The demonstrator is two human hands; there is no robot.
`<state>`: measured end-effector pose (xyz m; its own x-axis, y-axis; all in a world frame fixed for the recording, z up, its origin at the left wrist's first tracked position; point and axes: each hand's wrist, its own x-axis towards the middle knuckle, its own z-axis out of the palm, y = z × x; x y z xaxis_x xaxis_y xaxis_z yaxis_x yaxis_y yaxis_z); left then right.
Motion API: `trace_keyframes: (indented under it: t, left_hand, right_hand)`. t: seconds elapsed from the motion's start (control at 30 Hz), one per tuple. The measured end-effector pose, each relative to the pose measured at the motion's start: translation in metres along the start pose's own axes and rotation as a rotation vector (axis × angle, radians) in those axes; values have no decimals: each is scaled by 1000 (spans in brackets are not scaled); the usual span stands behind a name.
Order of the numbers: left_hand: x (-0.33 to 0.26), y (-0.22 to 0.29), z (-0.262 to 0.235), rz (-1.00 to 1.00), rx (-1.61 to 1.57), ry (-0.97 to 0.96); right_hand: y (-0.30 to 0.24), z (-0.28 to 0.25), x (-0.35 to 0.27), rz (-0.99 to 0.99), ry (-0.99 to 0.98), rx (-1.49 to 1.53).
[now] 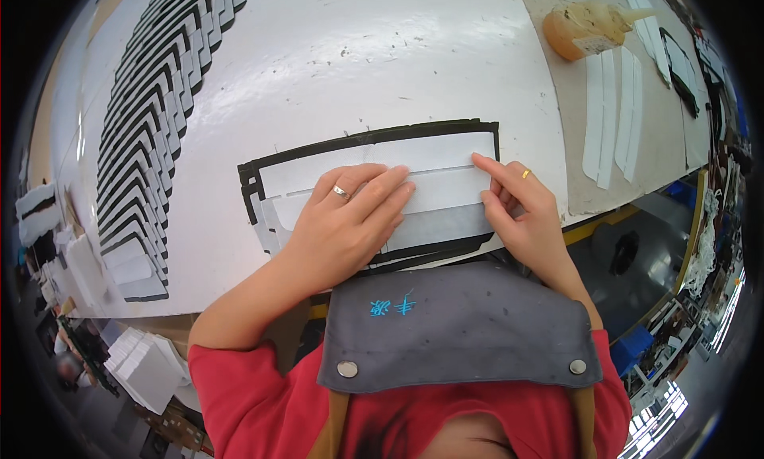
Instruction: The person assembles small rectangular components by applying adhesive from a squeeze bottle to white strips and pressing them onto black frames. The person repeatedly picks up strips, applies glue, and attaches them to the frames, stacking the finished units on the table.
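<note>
A flat piece with a black border [342,142] lies on the table in front of me, its near edge by my apron. White strips [442,184] cover most of its face, with narrow gaps between them. My left hand [342,216] rests flat on the left and middle part, its fingers stretched out over the strips. At the right end is my right hand [529,208], index finger extended onto the white surface and thumb held apart from it. The other right fingers are curled, and nothing shows between them. My left hand hides part of the strips beneath it.
A long overlapping row of similar black-edged pieces [151,117] runs along the table's left side. At the back right a bottle of amber liquid [574,31] with a pointed nozzle lies near long white strips [598,121]. White stacks [147,367] stand below the table at left.
</note>
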<state>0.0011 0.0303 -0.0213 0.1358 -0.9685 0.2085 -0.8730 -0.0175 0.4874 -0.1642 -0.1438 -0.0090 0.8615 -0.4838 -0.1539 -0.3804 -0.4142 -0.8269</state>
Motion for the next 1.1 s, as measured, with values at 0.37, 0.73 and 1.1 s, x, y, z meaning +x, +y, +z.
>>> trace_keyframes:
  t: [0.37,0.73,1.1]
  left_hand:
    - [-6,-6,10,23,70,31]
    - [-6,-11,16,89,5,75]
    - [-10,-5,15,-40,162,124]
  right_hand:
    - [3,-29,20,-83,114,-483]
    - [-19,32,74,-461,-19,-340]
    - [-14,37,78,-400,-88,-249]
